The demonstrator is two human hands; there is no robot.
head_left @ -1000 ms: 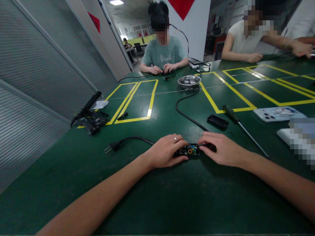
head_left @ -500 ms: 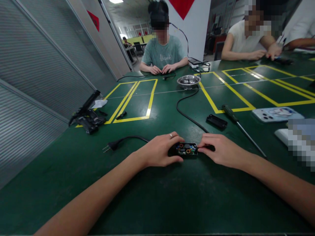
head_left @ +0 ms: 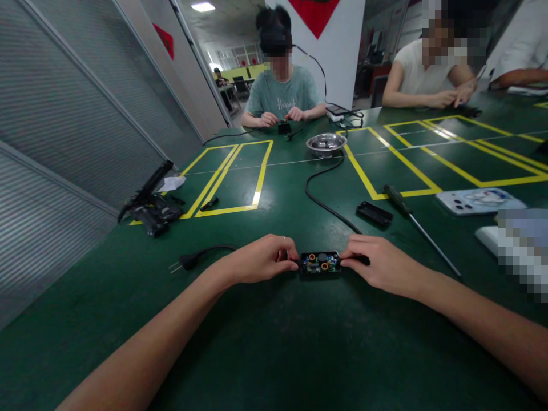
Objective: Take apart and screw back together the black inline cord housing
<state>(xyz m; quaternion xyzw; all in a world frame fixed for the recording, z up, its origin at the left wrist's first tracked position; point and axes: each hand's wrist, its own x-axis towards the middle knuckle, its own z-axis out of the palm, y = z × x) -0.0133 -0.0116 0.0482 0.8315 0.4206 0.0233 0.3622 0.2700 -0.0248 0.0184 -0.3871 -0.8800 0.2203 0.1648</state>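
On the bench, pinching cords at both ends of an open case, left grip and right grip narrow; apparently adjusting fit, next calling for steadiness.

Bowl behind the casing

Casing and cover: matt plastic is seen | bowl and screwdriver shaft: glossy metal is shown | tabletop: smooth, faint gloss is seen

The table is green, its tape yellow, the case black, its coils orange.
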